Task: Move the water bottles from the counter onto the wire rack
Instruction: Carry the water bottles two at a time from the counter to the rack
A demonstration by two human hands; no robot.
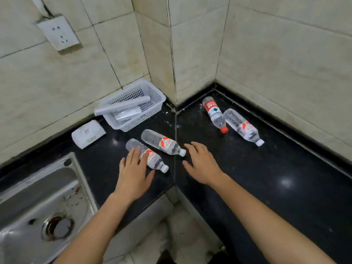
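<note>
Several clear water bottles lie on their sides on the black counter [266, 178]. Nearest me is a white-capped bottle [154, 161]; my left hand [133, 174] is open, its fingertips resting on that bottle's middle. A second white-capped bottle [163, 142] lies just behind it. My right hand [202, 164] is open, spread just above the counter, right of that second bottle's cap and apart from it. Farther right, near the corner, lie a red-capped, red-labelled bottle [214, 114] and another white-capped bottle [242, 126]. No wire rack is in view.
A white plastic basket [152, 94] with rolled items stands at the back against the tiled wall. A white tissue pack [87, 133] lies left of it. A steel sink [38, 206] fills the lower left. A wall socket [59, 33] is upper left.
</note>
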